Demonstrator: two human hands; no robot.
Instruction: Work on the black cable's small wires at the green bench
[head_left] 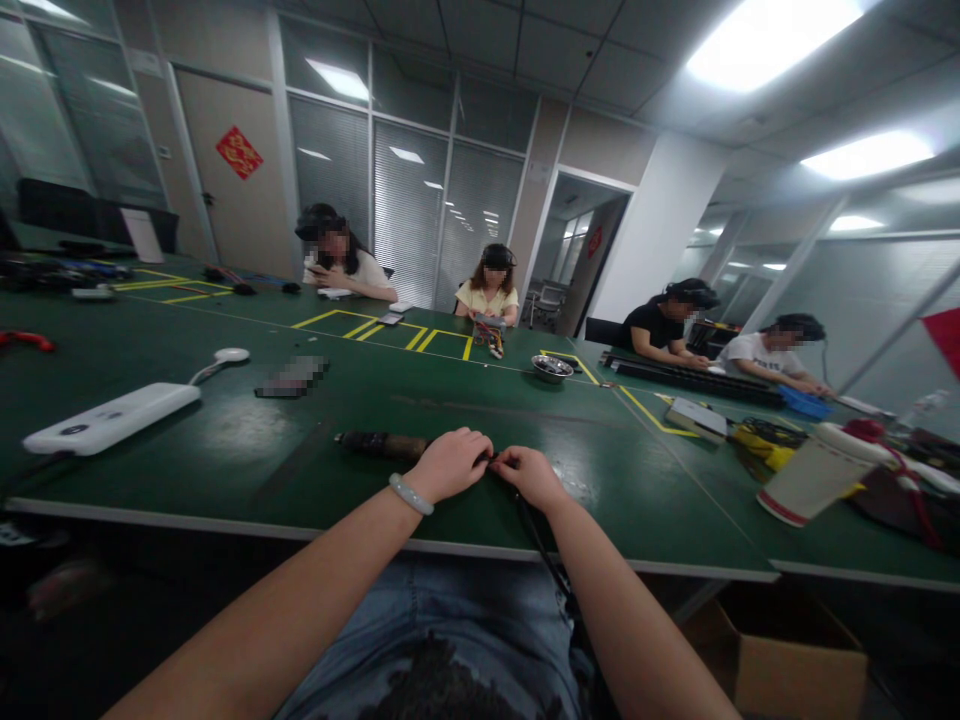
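A dark electric screwdriver (382,444) lies on the green table with its metal tip pointing left. My left hand (454,465), a pale bangle at the wrist, is closed around its rear end, and the fingers cover that part. Close beside it, my right hand (531,475) pinches the black cable (534,528) near where it meets the tool. From there the cable runs down over the table's front edge towards my lap. The exact join between the fingertips is mostly hidden.
On the left lie a white power strip (112,418) and a blurred-out phone (292,377). A metal bowl (552,369) stands ahead; a white cup (814,475) leans at the right. Several people work around the table. An open cardboard box (799,675) is below.
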